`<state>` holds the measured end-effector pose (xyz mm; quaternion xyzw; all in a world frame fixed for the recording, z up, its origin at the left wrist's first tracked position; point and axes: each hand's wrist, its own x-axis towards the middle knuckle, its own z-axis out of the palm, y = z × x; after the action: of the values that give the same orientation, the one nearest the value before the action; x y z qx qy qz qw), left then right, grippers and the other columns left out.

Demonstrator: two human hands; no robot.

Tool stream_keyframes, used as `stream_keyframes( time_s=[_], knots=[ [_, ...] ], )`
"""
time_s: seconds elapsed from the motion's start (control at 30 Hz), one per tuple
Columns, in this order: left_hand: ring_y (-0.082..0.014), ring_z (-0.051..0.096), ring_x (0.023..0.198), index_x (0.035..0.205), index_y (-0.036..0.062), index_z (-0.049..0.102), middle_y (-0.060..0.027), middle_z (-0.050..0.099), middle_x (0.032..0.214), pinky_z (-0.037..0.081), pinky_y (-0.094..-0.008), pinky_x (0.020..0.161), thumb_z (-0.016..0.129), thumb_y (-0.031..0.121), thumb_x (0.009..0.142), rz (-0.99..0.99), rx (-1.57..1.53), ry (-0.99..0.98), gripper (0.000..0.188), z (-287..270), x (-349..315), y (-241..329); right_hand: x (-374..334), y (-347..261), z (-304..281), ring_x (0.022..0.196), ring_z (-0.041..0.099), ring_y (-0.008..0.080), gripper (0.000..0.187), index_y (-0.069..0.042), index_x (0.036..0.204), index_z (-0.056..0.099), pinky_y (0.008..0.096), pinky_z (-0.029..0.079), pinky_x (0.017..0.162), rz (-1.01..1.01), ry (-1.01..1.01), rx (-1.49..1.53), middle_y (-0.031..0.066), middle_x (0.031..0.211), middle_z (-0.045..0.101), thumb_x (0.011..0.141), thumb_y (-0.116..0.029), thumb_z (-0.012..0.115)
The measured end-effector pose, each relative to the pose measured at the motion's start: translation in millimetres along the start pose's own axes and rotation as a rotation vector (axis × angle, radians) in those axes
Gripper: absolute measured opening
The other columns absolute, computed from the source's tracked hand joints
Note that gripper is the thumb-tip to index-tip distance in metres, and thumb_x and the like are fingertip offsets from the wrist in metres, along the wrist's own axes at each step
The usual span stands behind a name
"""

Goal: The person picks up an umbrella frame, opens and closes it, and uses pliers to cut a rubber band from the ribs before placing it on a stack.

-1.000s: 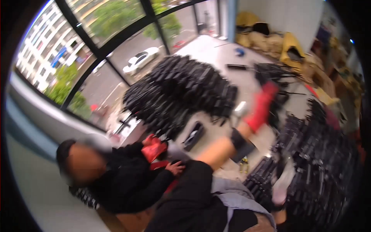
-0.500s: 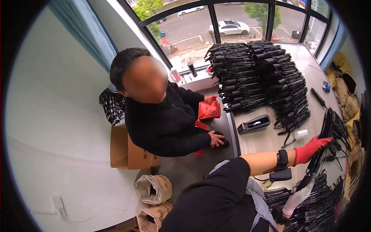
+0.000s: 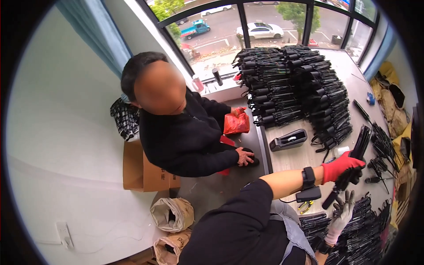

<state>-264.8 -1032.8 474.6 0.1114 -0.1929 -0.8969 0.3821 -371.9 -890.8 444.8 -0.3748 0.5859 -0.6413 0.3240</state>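
Red-gloved left hand (image 3: 341, 167) is clenched tight around a long black rod-like piece (image 3: 349, 170), fingers wrapped right round its middle, and the piece runs slantwise from up by the table's far side down toward the person's lap. Just below it, the right hand (image 3: 342, 215) in a grey-white glove has its fingers spread loose, tips just beside the lower end of the piece; whether they touch it, I cannot tell. On the left forearm sits a black wristband (image 3: 308, 177) with a small black box (image 3: 308, 194) hanging under it. Yellow-handled pliers (image 3: 304, 206) lie on the table (image 3: 300, 159) just beneath. Farther out there is a black tape dispenser (image 3: 288, 140), and behind it a big heap of black bundled pieces (image 3: 296, 84). More black pieces (image 3: 353, 221) are stacked near the right hand. Across the table edge, another person in a black top (image 3: 185, 137) rests a hand (image 3: 244, 157) on the dark ledge, beside a red bag (image 3: 236, 123).
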Motion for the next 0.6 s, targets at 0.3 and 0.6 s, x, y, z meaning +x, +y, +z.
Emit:
stream_keyframes(
  time_s=[0.3,0.6],
  knots=[
    [-0.0123,0.059,0.06,0.098,-0.0002,0.061,-0.004,0.06,0.074,0.05,-0.0276,0.056,0.074,0.008,0.08,-0.208,0.61,-0.01,0.024,-53.2,-38.8,3.1,70.0,-69.4,-33.6,0.048,0.056,0.0094,0.057,-0.007,0.142,0.041,0.0273,0.043,0.044,0.022,-0.52,-0.686,0.0054,0.06,0.061,0.088,-0.013,0.061],
    [-0.011,0.058,0.059,0.105,0.0011,0.058,-0.0028,0.059,0.075,0.045,-0.0263,0.053,0.073,0.005,0.079,-0.313,0.858,-0.051,0.03,-40.2,-45.6,-9.4,82.8,-118.4,7.4,0.058,0.062,0.0368,0.05,-0.004,0.118,0.055,0.0402,0.049,0.052,-0.419,-0.881,-1.574,0.0193,0.069,0.064,0.083,-0.038,0.067]
  ],
)
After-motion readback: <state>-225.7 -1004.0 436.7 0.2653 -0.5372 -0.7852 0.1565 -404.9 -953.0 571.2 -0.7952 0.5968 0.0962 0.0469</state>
